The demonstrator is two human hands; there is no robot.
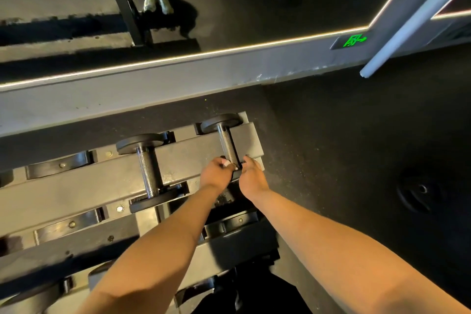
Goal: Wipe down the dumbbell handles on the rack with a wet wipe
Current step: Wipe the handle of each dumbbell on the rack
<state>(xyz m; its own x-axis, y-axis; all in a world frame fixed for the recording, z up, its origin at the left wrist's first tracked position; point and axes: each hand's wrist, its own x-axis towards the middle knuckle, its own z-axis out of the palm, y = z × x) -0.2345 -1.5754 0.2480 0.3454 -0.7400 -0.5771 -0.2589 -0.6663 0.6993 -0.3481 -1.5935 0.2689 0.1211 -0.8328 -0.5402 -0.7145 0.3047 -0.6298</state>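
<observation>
Two black dumbbells with knurled steel handles lie across the grey rack [63, 194]. The right dumbbell [225, 139] sits at the rack's right end. My left hand [215, 173] grips a small white wet wipe [226, 162] at the near end of that handle. My right hand [252, 177] is curled at the same near end, on the right side; whether it holds the dumbbell's near plate is hidden. The left dumbbell [147, 168] lies untouched beside them.
Several empty black cradles [58, 164] line the rack to the left and on the lower tier. A mirror [178, 7] with a lit strip stands behind the rack. A black weight plate [418, 192] lies on the dark floor at right.
</observation>
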